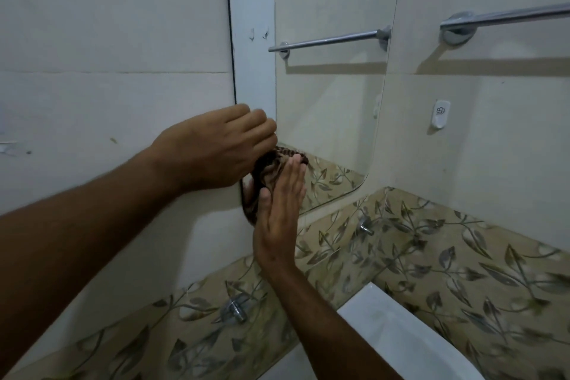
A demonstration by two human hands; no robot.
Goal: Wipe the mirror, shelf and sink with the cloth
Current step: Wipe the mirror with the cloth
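The wall mirror [324, 102] hangs straight ahead. At its lower left corner a dark brown striped cloth [271, 168] is bunched against the glass. My left hand [216, 148] reaches in from the left, its fingers curled over the top of the cloth. From below, my right hand [279, 216] presses on the cloth with flat, straight fingers. Most of the cloth is hidden between the two hands. Under the mirror a clear glass shelf [324, 259] rests on two metal brackets. The white sink [401, 333] shows at the bottom right.
A chrome towel rail [505, 17] is fixed to the right wall and reflected in the mirror. A small white hook [441, 112] sits on that wall below it. A band of leaf-patterned tiles [462, 256] runs behind the shelf and sink.
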